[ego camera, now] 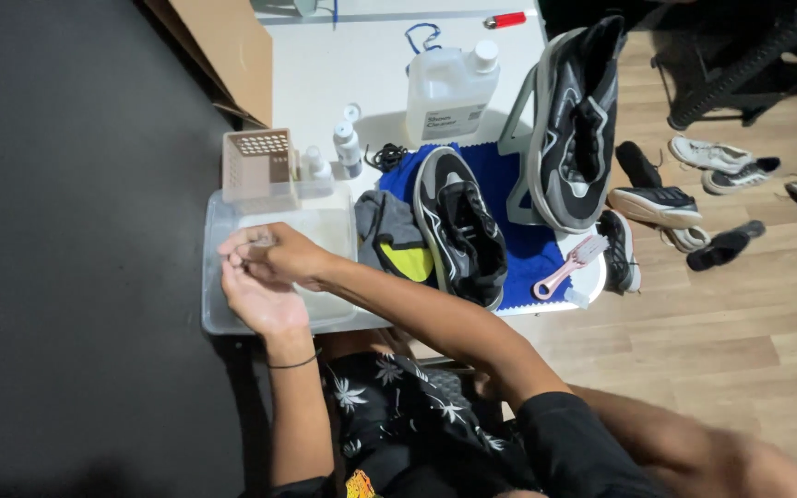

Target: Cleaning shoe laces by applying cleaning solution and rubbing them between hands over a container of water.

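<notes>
Both hands (265,272) meet over the clear tub (217,318), fingers (237,263) curled narrow, contents indiscernible.

Whatever the left hand (260,300) and right hand (274,254) pinch between their fingers (237,261) over the clear tub (214,314) is too small and blurred to identify. The forearms hide the tub's near rim and part of the table (362,55) edge. The red object (507,19) at the table's far end is too small to make out. The person's lower right arm blurs at the frame's bottom corner.
</notes>
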